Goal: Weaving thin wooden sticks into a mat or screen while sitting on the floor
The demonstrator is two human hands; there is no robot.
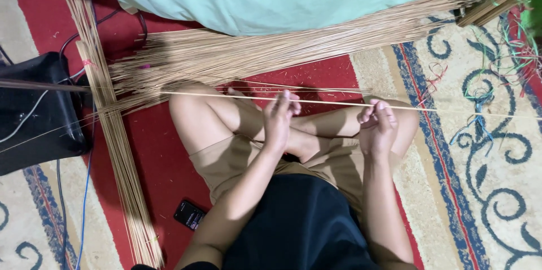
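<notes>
1. The thin stick point(333, 102) is a single pale sliver, lifted above the person's crossed legs and held level. Its long axis runs left to right across the view, from above the left knee out past the right knee and on over the patterned carpet point(485, 151).
2. The left hand point(280, 118) pinches the stick with narrowed fingertips near its middle, palm turned toward the body.
3. The right hand point(377, 125) is closed on the same stick further right, fingers curled around it above the right knee.
4. Both hands sit under and around the stick, so it lies at the fingertips, away from the body. The hands are well apart along its length, and the long free end points right, beyond the right hand.
5. Beyond the knees, a loose spread of sticks point(271, 49) fans across the red carpet, tips toward the upper right corner.
6. A tied bundle of sticks point(116, 134) lies crosswise near the carpet's left edge, beside a black bag point(34, 112).
7. A dark phone point(189, 214) rests on the carpet by the left thigh.
</notes>
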